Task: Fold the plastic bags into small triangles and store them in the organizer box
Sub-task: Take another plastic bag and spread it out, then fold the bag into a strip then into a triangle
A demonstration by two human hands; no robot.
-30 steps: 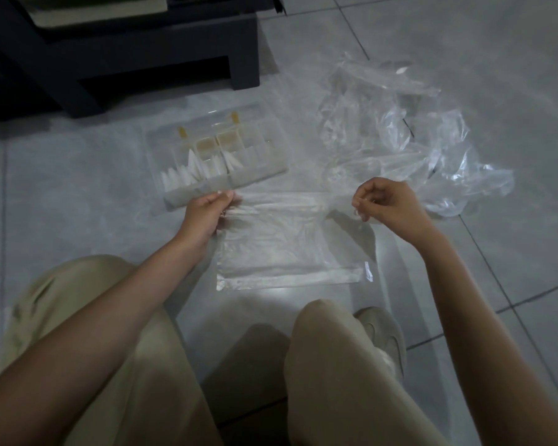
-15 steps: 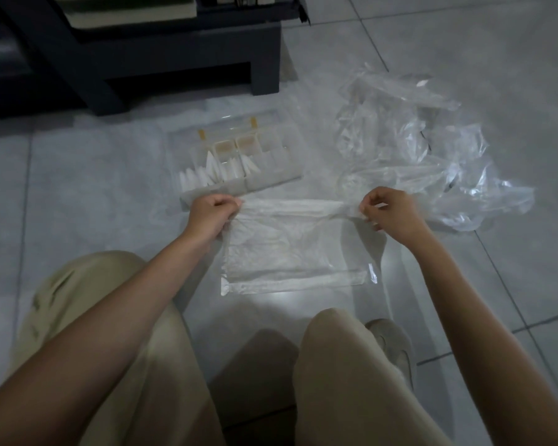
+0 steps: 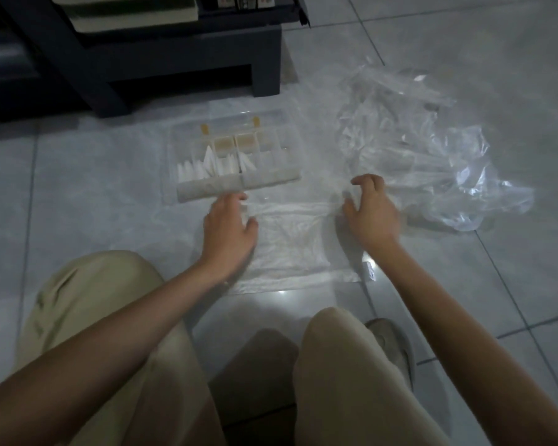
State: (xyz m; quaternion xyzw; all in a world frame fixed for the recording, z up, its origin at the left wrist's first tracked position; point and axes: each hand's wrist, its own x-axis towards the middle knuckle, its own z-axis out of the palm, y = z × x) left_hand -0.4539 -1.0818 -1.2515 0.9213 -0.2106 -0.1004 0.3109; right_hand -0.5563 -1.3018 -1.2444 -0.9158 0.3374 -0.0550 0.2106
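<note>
Released since the earlier frame are both pinches on the far edge of the bag [image 3: 290,249], which is now laid flat on the grey tiled floor [image 3: 78,188]. The left hand [image 3: 229,233] is rested on the bag's left side with fingers [image 3: 236,201] nearly straight and close together. The right hand [image 3: 371,214] is set at the bag's right edge, fingers [image 3: 368,183] loosely curled and spread; nothing is seen held. Just beyond the left fingertips the box [image 3: 239,186] is placed, with white triangles [image 3: 207,169] stored in its left compartments. Beyond and to the right of the right fingers a pile [image 3: 432,156] of crumpled clear bags is heaped. Farther past the box, a dark shelf unit [image 3: 161,56] is stood on the tiles.
</note>
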